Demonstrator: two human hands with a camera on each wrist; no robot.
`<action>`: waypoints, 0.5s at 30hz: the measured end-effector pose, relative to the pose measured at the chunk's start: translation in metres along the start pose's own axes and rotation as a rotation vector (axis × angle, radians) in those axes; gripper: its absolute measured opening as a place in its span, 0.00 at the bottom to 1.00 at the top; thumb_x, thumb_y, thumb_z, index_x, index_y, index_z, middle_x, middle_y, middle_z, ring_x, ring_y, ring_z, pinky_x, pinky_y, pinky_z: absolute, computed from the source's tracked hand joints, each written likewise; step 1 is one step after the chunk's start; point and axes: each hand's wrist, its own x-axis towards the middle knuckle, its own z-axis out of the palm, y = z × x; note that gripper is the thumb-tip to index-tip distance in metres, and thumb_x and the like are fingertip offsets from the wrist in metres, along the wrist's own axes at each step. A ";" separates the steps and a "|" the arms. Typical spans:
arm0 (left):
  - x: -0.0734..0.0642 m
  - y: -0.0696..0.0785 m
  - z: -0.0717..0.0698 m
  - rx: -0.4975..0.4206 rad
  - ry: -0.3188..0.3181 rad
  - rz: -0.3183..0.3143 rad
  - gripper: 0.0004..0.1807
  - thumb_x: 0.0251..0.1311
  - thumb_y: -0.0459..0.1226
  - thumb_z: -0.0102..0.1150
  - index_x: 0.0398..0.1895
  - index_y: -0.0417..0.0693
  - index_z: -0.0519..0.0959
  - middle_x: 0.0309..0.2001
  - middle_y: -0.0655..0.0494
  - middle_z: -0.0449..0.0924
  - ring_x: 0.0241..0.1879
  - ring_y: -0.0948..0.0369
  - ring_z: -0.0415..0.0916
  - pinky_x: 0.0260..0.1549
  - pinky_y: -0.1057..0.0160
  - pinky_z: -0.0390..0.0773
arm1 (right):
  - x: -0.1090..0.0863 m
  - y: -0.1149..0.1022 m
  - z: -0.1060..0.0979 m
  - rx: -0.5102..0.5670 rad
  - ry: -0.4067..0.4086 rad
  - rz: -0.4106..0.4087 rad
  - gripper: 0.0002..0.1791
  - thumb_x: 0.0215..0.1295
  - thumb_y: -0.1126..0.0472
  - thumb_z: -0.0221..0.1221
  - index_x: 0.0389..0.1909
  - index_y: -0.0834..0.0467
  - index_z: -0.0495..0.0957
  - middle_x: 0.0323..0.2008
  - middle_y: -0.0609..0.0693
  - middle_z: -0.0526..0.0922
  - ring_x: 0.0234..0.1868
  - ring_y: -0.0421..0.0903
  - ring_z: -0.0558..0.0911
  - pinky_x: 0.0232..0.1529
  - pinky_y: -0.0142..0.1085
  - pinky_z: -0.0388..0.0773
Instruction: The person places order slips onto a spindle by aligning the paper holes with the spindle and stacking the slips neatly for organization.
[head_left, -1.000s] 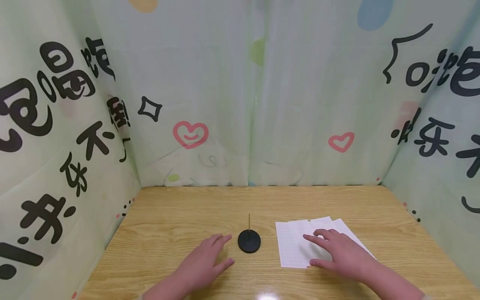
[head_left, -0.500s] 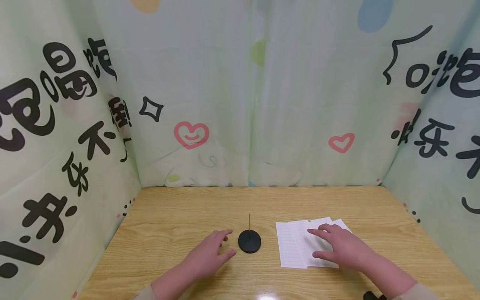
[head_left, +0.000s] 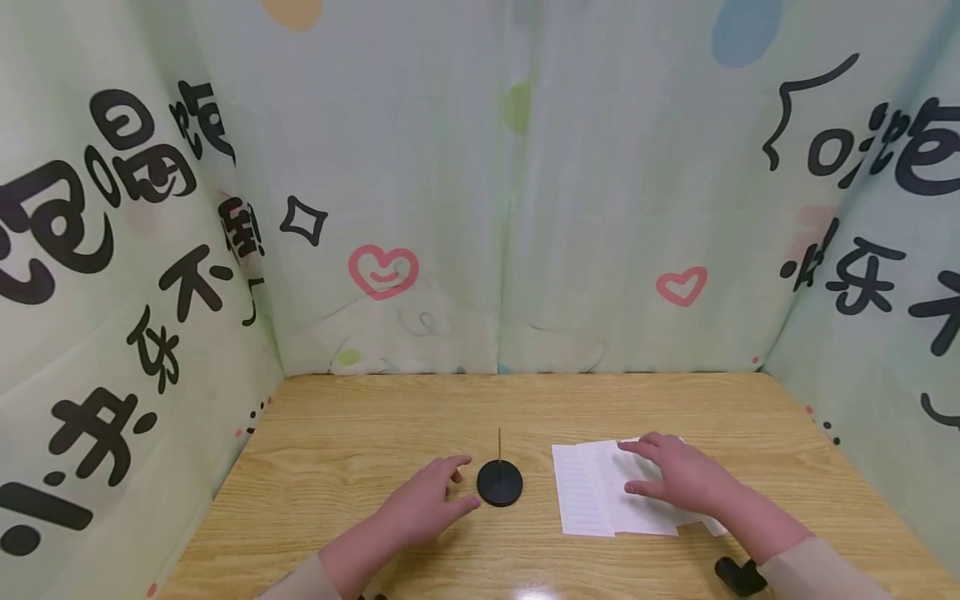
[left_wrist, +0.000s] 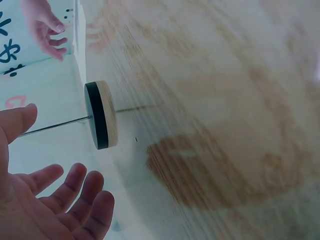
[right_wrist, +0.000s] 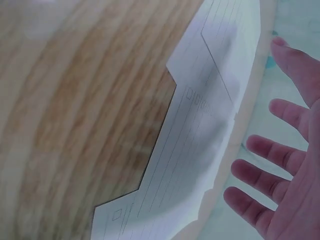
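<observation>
A round black base with a thin upright metal spike [head_left: 499, 483] stands near the middle of the table. My left hand [head_left: 429, 502] hovers just left of it, fingers apart and holding nothing. In the left wrist view the base [left_wrist: 97, 116] shows beyond the loosely spread fingers, with a gap between. Right of the base lie several overlapping sheets of lined white paper [head_left: 585, 492]. Above these sheets hangs my right hand [head_left: 686, 477], its fingers relaxed and gripping nothing. The right wrist view shows the paper [right_wrist: 172, 135] lying flat under the hand, apart from the fingers.
The wooden table [head_left: 360, 417] is enclosed at the back and sides by pale curtains [head_left: 600, 183] printed with black characters and hearts. A black object [head_left: 738, 577], partly hidden, shows by the right sleeve at the lower edge.
My left hand has shifted slightly right, closer to the black base. The right hand has moved a little right and up over the paper. Base and sheets stay put.
</observation>
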 end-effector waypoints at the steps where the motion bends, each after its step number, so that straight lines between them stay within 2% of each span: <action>1: 0.001 0.000 0.000 0.000 -0.002 0.000 0.37 0.62 0.56 0.63 0.70 0.50 0.67 0.52 0.55 0.76 0.46 0.57 0.76 0.41 0.51 0.76 | 0.001 0.000 0.000 0.004 -0.008 0.012 0.36 0.57 0.37 0.67 0.61 0.55 0.77 0.50 0.54 0.78 0.51 0.57 0.78 0.51 0.54 0.75; 8: 0.007 -0.001 0.003 0.010 -0.020 -0.014 0.38 0.60 0.55 0.65 0.70 0.50 0.67 0.50 0.55 0.76 0.41 0.59 0.76 0.39 0.52 0.76 | 0.012 0.002 0.002 0.009 -0.050 0.060 0.36 0.56 0.38 0.68 0.61 0.54 0.77 0.51 0.55 0.78 0.52 0.57 0.77 0.52 0.55 0.74; 15: 0.015 0.004 0.003 0.044 -0.054 -0.034 0.39 0.58 0.55 0.67 0.69 0.50 0.67 0.45 0.57 0.75 0.35 0.62 0.73 0.36 0.56 0.74 | 0.023 0.005 0.005 -0.003 -0.053 0.037 0.35 0.55 0.39 0.69 0.59 0.55 0.79 0.49 0.55 0.78 0.49 0.56 0.78 0.51 0.55 0.74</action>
